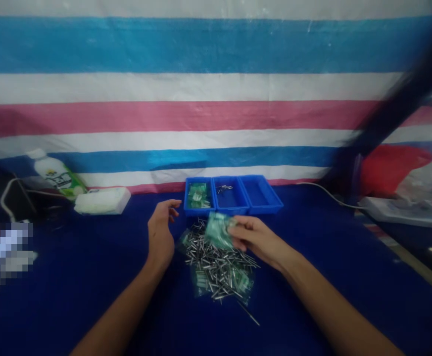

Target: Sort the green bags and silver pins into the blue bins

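Observation:
My right hand [255,238] pinches a clear bag with green printing [218,230] above a heap of thin metal pins [216,267]. Left of the heap, my left hand [162,232] is raised with its fingers apart and nothing in it. More green-printed bags [201,281] lie among the pins, and one long pin [249,313] sticks out toward me. Behind the heap stand three joined blue trays: the left tray [198,213] holds green-printed bags, the middle tray [234,202] a few pins, and the right tray [260,195] shows a bare bottom.
A white and green bottle [58,173] leans beside a white packet [102,201] at the back left. A red bag [392,168] and a white cable [327,190] are at the right. A striped sheet [216,116] hangs behind the dark blue table [100,262].

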Demonstrator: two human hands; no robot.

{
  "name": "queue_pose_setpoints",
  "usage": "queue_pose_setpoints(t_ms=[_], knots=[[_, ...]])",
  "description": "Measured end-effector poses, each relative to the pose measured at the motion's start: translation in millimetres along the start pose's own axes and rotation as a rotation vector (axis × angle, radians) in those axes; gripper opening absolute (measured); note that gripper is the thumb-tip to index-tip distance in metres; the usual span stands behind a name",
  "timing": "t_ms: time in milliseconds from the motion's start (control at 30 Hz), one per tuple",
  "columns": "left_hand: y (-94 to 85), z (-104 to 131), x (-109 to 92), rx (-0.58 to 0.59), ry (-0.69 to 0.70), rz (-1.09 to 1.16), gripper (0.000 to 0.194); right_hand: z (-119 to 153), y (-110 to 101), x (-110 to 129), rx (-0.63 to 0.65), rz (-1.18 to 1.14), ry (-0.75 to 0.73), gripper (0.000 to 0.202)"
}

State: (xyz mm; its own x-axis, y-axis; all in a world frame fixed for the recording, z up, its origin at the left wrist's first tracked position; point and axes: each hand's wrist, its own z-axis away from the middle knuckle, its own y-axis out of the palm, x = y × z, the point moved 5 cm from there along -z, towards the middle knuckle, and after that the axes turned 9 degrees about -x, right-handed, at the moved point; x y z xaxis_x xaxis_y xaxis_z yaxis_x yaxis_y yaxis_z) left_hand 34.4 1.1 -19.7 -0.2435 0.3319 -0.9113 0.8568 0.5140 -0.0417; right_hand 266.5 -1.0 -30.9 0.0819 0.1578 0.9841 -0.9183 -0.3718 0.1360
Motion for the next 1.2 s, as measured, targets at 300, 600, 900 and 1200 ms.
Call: queue_pose_setpoints(t_ms=[300,600,900,1200], knots=[[-4.9,-8.0,1.6,-0.074,-0.078,-0.079,0.026,-5.0,-8.8,-10.2,-0.212,0.441,-0.199,0.049],[12.3,2.5,5.2,0.13,-0.016,-0.184,0.021,-10.9,-11.8,-12.3,-0.303,1.117,-0.422,0.034],[22.0,12.6,-6.8,0.229,0.098,-0.252,0.014,-20.1,-14.7,-18.8,-0.26,1.208,-0.399,0.02],[29.0,20.0,-5.5,0.313,0.141,-0.289,0.013,-19.4,-11.3,-10.0,-0.227,1.233,-0.452,0.014]])
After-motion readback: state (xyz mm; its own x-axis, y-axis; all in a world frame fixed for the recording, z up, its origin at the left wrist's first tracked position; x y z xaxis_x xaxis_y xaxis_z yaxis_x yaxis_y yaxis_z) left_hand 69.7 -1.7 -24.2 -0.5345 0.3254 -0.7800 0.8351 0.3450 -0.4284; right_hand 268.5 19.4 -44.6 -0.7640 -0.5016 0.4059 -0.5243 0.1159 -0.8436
